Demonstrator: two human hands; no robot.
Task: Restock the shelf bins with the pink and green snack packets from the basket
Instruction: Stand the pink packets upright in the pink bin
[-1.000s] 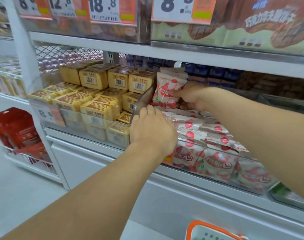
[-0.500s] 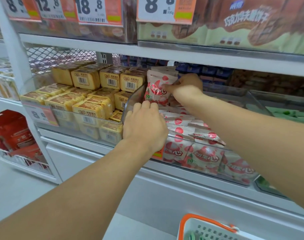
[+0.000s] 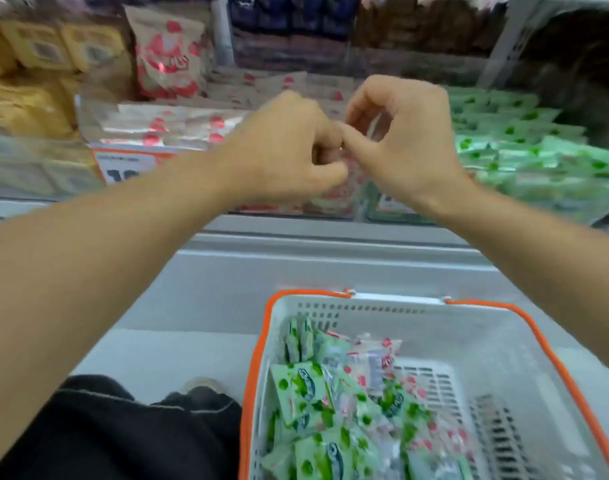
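- While both arms are reaching out in front of the shelf, the left hand (image 3: 289,150) and the right hand (image 3: 400,140) are meeting just in front of the pink-packet bin (image 3: 164,126), fingertips touching each other.
- Both sets of fingers are curling inward; the view is blurring, and I cannot tell whether either hand is pinching something small or holding nothing.
- Pink snack packets (image 3: 178,128) are lying flat in that bin, and one pink packet (image 3: 168,57) is standing upright at its back left corner.
- Green snack packets (image 3: 525,147) are filling the neighbouring bin to the right, well clear of the hands.
- Yellow boxed snacks (image 3: 29,81) are sitting in the bin to the left of the pink one.
- An orange-edged price tag (image 3: 126,168) is hanging on the front of the pink bin, just beside the left forearm.
- Below the hands, a white basket with an orange rim (image 3: 469,341) is standing on the floor against the shelf base, holding a jumbled heap of green packets (image 3: 306,393) with pink ones (image 3: 376,362) mixed in.
- Dark trousers (image 3: 105,434) and a shoe tip (image 3: 202,386) are showing left of the basket.
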